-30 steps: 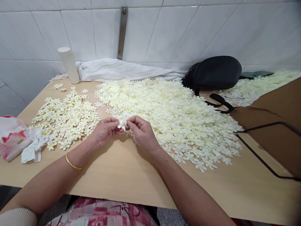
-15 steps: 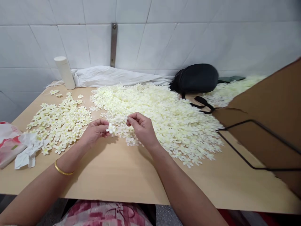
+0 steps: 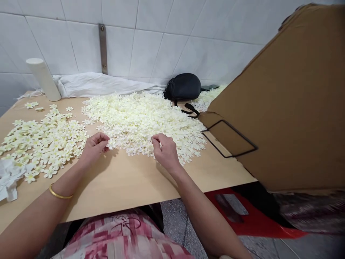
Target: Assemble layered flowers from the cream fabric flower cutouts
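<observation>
Ideally I'd pinch lightly: left of centre, left hand (image 3: 94,148) grips a flower (image 3: 111,144); right hand (image 3: 166,151) closed, contents unclear.

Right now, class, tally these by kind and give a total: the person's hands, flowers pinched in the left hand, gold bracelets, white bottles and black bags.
Hands, left hand and right hand: 2
Flower pinched in the left hand: 1
Gold bracelet: 1
White bottle: 1
Black bag: 1
Total: 6

The flowers (image 3: 137,115) are white tinged with yellow
</observation>
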`<act>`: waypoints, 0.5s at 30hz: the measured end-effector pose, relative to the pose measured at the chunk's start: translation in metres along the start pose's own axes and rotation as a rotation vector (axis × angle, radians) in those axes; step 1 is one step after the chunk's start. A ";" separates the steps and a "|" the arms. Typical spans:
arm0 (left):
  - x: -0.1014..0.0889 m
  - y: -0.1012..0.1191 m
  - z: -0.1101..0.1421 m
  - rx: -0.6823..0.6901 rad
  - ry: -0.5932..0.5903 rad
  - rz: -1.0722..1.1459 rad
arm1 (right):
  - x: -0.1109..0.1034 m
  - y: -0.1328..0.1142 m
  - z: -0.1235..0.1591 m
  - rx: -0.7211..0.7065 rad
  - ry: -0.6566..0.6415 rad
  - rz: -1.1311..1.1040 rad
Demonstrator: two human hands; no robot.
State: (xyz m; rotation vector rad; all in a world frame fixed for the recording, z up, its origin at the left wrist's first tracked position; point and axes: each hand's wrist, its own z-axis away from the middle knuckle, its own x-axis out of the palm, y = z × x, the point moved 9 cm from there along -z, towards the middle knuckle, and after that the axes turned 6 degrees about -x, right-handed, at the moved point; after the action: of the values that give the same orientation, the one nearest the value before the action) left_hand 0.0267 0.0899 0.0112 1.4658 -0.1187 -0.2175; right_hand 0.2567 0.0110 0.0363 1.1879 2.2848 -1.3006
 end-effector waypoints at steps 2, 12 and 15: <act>-0.002 0.002 0.000 0.033 0.025 -0.013 | 0.000 -0.005 0.004 -0.112 -0.026 0.226; -0.006 0.010 0.000 0.152 0.020 -0.053 | -0.001 -0.004 0.019 -0.093 -0.021 0.363; -0.004 0.006 0.001 0.107 0.015 -0.031 | 0.000 -0.003 0.030 -0.057 -0.050 0.203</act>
State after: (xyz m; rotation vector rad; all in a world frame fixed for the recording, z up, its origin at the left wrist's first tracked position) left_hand 0.0232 0.0904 0.0173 1.5759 -0.0967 -0.2281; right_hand 0.2495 -0.0136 0.0210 1.3135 2.0890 -1.1697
